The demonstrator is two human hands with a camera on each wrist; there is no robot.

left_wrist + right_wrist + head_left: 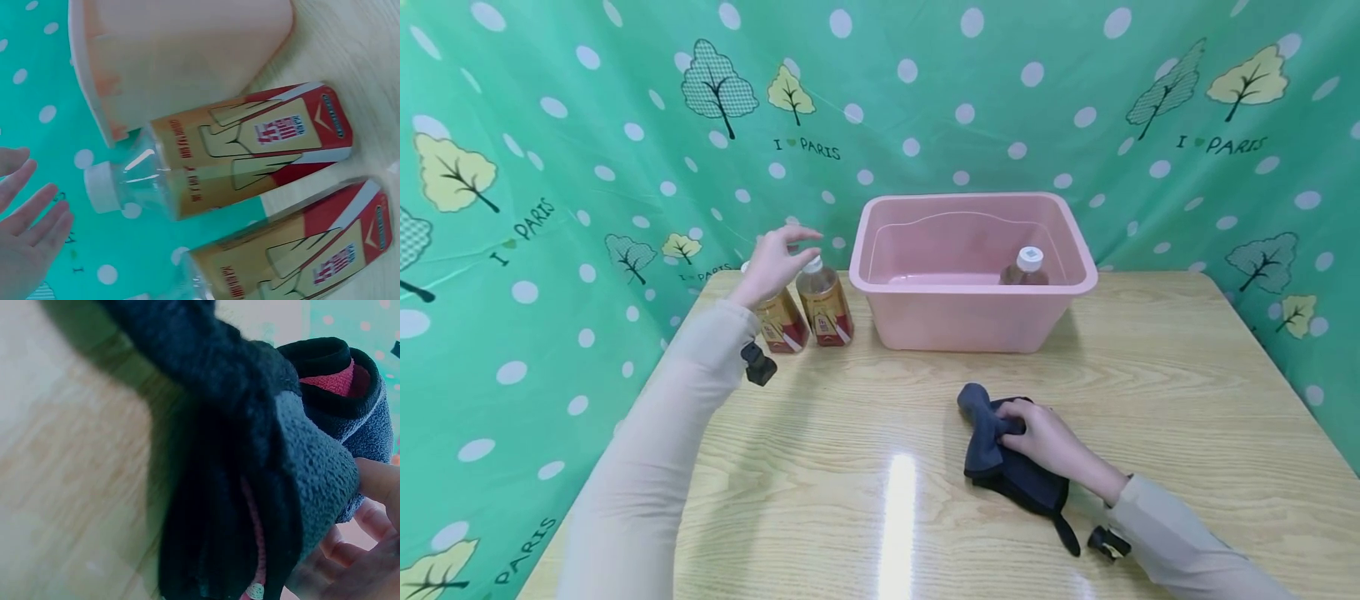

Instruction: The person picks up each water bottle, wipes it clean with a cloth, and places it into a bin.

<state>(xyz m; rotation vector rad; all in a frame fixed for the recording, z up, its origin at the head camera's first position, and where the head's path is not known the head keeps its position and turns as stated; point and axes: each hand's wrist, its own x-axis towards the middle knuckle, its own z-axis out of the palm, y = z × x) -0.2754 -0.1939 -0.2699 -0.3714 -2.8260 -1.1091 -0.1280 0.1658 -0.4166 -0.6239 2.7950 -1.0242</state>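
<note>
My left hand [777, 265] hovers beside the white cap of a clear bottle [825, 308] with a gold and red label. Its fingers are apart from the cap in the left wrist view, and they hold nothing. A second, matching bottle [781, 321] stands to the left, partly hidden behind that hand. My right hand [1043, 435] pinches a folded dark blue-grey fuzzy cloth [985, 442] with black edging, lying on the table. Pink fabric [331, 384] shows inside a fold in the right wrist view. A black tail-like end [1066, 533] of the cloth points toward the front.
A pink plastic tub [955, 321] stands at the back of the wooden table [820, 500]. Inside it is another white-capped bottle [1028, 262], mostly hidden by the tub's front wall. A green dotted curtain [895, 100] hangs behind and along both sides.
</note>
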